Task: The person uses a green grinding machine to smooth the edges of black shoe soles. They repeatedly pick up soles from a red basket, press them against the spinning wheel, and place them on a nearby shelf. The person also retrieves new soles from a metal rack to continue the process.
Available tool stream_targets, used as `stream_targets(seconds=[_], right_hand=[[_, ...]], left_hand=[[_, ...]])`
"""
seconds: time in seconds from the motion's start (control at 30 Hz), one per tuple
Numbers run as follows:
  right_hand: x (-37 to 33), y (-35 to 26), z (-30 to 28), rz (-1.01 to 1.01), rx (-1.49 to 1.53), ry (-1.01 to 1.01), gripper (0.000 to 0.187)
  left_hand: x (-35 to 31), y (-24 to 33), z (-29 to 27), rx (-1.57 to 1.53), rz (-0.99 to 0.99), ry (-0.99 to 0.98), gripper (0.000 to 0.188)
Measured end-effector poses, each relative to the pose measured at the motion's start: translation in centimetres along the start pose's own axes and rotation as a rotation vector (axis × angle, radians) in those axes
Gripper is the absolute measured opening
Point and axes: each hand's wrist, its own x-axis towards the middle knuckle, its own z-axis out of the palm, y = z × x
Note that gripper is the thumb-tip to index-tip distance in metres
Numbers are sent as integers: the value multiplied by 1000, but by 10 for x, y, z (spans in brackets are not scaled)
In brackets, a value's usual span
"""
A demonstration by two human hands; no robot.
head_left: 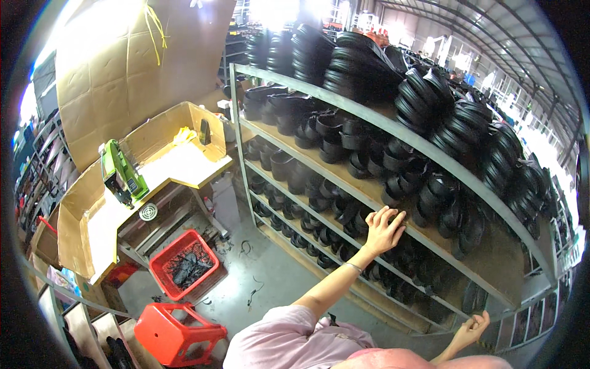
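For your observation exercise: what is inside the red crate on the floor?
The red crate holds a loose heap of dark scrap pieces in its middle. What lies beneath that heap is covered, so it cannot be seen.

You see black rubber shoe soles [399, 181], stacked in rows on the grey shelf rack [369, 200] at centre-right of the frame.

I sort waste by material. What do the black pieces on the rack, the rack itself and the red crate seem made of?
Black pieces: likely rubber, matte with slight sheen, curved. Rack: grey painted metal frame, shelves apparently wooden board. Red crate: moulded plastic, perforated walls.
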Motion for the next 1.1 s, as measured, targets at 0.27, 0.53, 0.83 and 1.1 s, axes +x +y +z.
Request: stream_targets(seconds=[0.27, 0.53, 0.83, 1.1], right_hand=[[7, -25, 25, -50, 5, -4, 51], [18, -36, 18, -123, -110, -16, 43], [-5, -70, -9, 21, -340, 1, 44], [-33, -12, -56, 333, -416, -31, 38]], left_hand=[[2, -7, -3, -11, 46, 20, 40], [5, -16, -8, -44, 97, 53, 40], [0, -30, 8, 28, 99, -88, 38], [-8, -15, 26, -8, 81, 44, 35]])
